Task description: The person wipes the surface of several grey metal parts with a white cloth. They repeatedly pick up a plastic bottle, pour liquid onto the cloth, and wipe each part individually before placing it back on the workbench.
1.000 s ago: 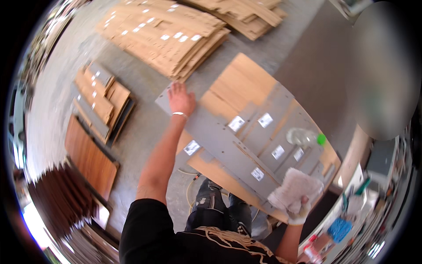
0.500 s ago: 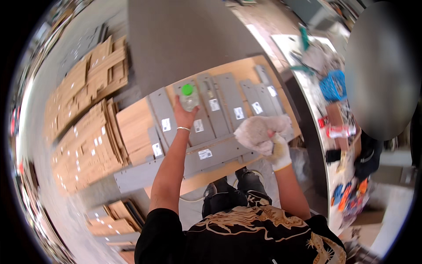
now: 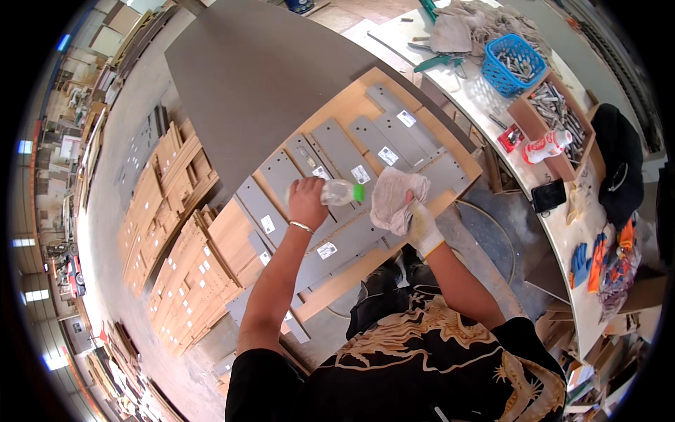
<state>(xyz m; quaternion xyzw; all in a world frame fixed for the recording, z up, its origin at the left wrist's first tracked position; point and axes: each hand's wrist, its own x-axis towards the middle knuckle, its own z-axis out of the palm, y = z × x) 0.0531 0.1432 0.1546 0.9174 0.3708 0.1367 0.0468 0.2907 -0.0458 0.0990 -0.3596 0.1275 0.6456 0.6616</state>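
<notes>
My bare left hand (image 3: 308,202) is closed round a clear plastic bottle (image 3: 337,192) with a green cap. The bottle lies tilted sideways, its cap pointing right at a pale cloth. That cloth (image 3: 395,199), whitish pink and crumpled, is gripped in my right hand (image 3: 423,231), which wears a white glove. Cap and cloth are close together; whether they touch is hard to tell. Below both hands, grey panels (image 3: 337,151) with white labels and drilled holes lie on a wood-coloured board (image 3: 460,165).
Beyond the board stretches a large dark grey surface (image 3: 260,63). On the right, a white table (image 3: 485,105) carries a blue basket (image 3: 513,65), a box of metal pieces (image 3: 562,119), a red-and-white bottle (image 3: 546,146) and gloves (image 3: 580,264). Stacked brown boards (image 3: 190,281) stand at left.
The bottle has gone from upright to tipped sideways, its cap now by the cloth. Both hands have come closer together. The whole view has turned toward the right-hand table.
</notes>
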